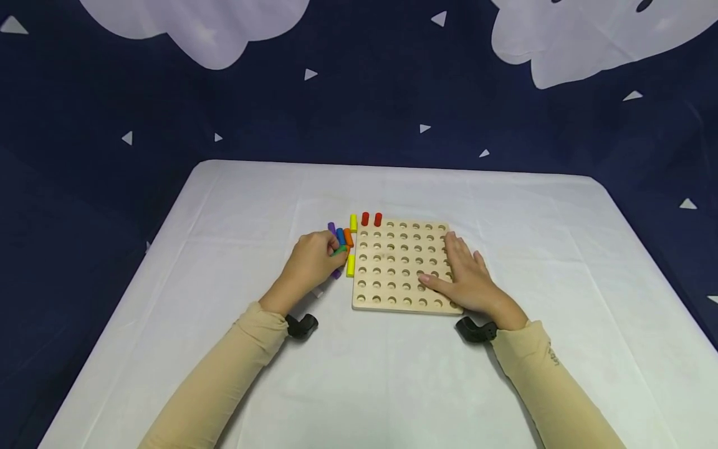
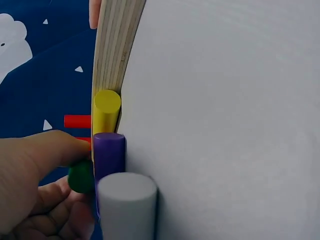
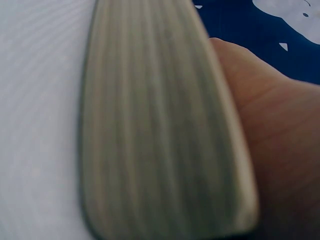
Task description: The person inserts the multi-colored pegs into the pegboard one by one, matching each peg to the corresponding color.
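My left hand [image 1: 311, 260] pinches a green peg [image 1: 339, 250] just left of a square wooden pegboard [image 1: 398, 307]; the left wrist view shows the green peg [image 2: 80, 177] between thumb and fingers. Two red pegs [image 1: 371, 219] stand upright in the board's far left holes. My right hand [image 1: 470, 280] rests along the right edge with fingers extended and thumb over the top; in the right wrist view, the board's side [image 3: 160, 120] lies against that hand [image 3: 285, 130].
Beside the board's left edge lie loose pegs: yellow [image 1: 350, 265], orange [image 1: 348, 237], blue [image 1: 340, 236] and purple [image 1: 331, 227]. A white peg [image 2: 128, 205] lies nearest the left wrist camera. Everything is on a white-covered table [image 1: 359, 386], before a dark blue patterned backdrop [image 1: 359, 112].
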`<state>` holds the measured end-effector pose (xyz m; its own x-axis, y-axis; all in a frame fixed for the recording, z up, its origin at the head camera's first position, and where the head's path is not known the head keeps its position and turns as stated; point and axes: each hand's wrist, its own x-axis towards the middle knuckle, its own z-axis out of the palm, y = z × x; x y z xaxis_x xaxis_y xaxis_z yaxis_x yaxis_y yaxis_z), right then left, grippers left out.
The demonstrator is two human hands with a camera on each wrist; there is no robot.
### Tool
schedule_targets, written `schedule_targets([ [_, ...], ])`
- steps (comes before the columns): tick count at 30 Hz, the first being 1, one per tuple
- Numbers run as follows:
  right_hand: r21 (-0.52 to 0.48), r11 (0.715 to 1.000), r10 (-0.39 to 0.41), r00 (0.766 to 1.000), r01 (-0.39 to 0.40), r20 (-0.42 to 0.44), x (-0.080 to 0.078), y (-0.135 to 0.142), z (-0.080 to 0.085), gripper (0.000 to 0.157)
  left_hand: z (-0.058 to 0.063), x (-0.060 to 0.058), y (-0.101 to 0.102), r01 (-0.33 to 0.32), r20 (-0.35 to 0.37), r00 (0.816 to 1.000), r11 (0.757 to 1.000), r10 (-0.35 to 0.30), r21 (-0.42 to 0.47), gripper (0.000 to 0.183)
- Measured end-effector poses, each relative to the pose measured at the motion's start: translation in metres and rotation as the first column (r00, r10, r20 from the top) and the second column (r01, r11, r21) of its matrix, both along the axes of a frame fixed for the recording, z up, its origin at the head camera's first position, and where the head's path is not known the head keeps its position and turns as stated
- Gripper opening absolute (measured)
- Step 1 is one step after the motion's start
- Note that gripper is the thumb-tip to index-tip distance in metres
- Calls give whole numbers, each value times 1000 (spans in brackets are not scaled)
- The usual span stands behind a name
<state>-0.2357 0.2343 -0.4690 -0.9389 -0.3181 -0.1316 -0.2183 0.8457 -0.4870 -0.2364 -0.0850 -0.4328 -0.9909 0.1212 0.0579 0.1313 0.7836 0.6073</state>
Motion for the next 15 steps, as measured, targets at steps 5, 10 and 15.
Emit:
schedule_targets([
  [5, 1, 1000, -1, 1000, 1, -1, 0, 1, 0, 114, 4, -6, 4, 3, -2, 1000, 995, -3, 98, 20],
  [10, 3, 1000, -1, 1000, 1, -1, 0, 1, -1, 114, 8, -16, 14, 4, 40, 999, 981, -12, 194, 27],
  [15, 3, 1000, -1, 1000, 1, 1, 0, 1, 0, 114, 9, -24, 28, 12, 41, 999, 965, -24, 261, 27],
])
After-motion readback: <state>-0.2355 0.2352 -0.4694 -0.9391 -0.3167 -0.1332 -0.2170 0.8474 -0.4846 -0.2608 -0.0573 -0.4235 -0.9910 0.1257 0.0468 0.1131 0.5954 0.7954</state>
